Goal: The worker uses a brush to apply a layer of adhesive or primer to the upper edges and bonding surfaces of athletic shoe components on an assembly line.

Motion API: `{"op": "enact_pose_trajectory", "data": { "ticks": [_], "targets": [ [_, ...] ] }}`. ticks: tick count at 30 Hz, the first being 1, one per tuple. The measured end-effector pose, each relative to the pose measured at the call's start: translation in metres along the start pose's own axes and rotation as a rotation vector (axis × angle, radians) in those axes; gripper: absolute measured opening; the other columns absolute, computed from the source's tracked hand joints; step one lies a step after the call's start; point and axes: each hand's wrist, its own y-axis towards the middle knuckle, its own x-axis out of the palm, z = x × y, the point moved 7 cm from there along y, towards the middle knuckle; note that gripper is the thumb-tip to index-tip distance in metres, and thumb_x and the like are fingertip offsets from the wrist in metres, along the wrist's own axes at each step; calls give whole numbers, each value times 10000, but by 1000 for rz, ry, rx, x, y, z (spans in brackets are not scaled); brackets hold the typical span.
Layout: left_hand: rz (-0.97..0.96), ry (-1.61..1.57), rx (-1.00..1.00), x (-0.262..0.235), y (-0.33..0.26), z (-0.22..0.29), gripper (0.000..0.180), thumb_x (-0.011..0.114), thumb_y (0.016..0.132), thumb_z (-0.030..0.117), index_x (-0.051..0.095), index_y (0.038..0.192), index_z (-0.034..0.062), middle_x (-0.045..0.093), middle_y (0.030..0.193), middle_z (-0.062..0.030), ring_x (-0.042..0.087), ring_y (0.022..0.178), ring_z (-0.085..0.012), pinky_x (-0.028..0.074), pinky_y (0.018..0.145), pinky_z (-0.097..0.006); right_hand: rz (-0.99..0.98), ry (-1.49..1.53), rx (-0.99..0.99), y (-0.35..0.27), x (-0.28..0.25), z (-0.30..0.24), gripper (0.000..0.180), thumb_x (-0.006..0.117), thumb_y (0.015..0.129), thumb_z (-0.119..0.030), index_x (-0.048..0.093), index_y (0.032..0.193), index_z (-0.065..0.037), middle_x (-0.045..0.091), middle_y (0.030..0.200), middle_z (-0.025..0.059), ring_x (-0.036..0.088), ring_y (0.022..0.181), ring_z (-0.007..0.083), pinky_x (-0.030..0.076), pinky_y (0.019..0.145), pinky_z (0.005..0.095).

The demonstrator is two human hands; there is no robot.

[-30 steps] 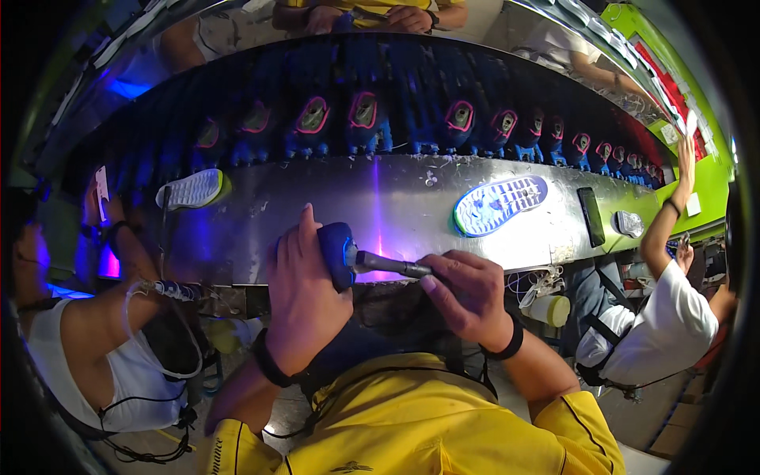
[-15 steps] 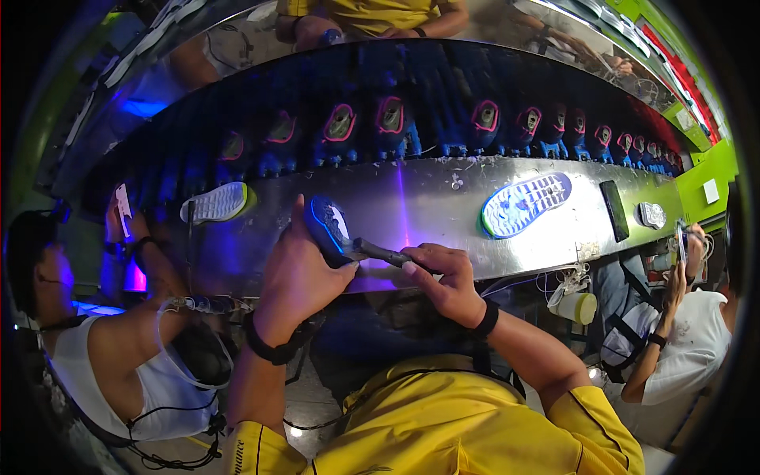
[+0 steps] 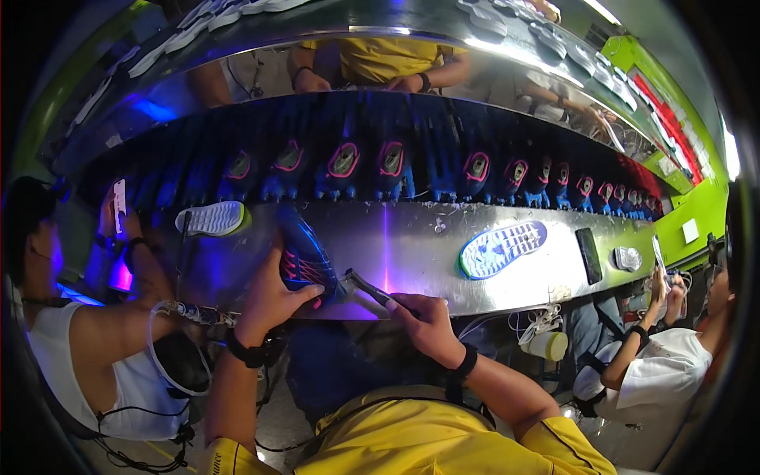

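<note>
My left hand (image 3: 273, 289) is closed round a dark blue shoe upper (image 3: 307, 252) with pink lacing, tilted over the near edge of the metal table. In my right hand (image 3: 427, 321) is a slim dark hand tool (image 3: 368, 288), gripped by its handle. Its wider end lies just right of the upper, close to it; I cannot tell whether they touch, nor the tool's exact kind. A white sole (image 3: 212, 218) with a green edge lies beyond my left hand. Farther right on the table rests a white and blue sole (image 3: 502, 248).
A dark rack (image 3: 435, 170) along the far side holds several blue shoes with pink collars. A black flat object (image 3: 588, 256) and a small clear packet (image 3: 627, 258) lie at right. People in white tops (image 3: 119, 372) work on both sides. A pale bucket (image 3: 548, 345) stands below the edge.
The shoe upper has been turned, so its pink-laced side now shows instead of its underside. The tool's end has come away from the underside. The whole view has shifted, with the table sitting lower.
</note>
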Motion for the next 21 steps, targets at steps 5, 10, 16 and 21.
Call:
{"op": "enact_pose_trajectory", "data": {
  "ticks": [5,10,16,21],
  "targets": [
    [-30,-363,-37,21,-31,-15,1023,869,886,142,245,1669,-66,547,1554,-154,535,1396,-207,402,1196,-359,-38,71,30,0,-3,-35,279,703,1045,-212,762,1103,55,606,726,72,543,687,100,456,629,310],
    [-120,-806,-142,34,-52,18,942,809,929,86,252,1674,-57,562,1509,-108,559,1329,-150,419,1172,-323,13,-232,-192,1,-7,-54,215,708,1019,-152,771,1050,51,637,712,96,563,627,151,434,595,335],
    [-236,-783,-152,28,-63,37,934,808,933,100,264,1680,-34,563,1505,-89,566,1306,-133,433,1160,-322,98,-305,-262,-24,-22,-70,190,711,997,-126,774,1063,41,641,705,135,614,600,243,447,579,363],
    [-234,-715,-66,23,-65,48,928,821,921,133,299,1670,-32,575,1493,-84,571,1304,-133,431,1163,-328,156,-309,-291,-18,-26,-85,183,747,958,-128,771,1070,14,654,749,156,608,569,280,445,541,383]
  ]
}}
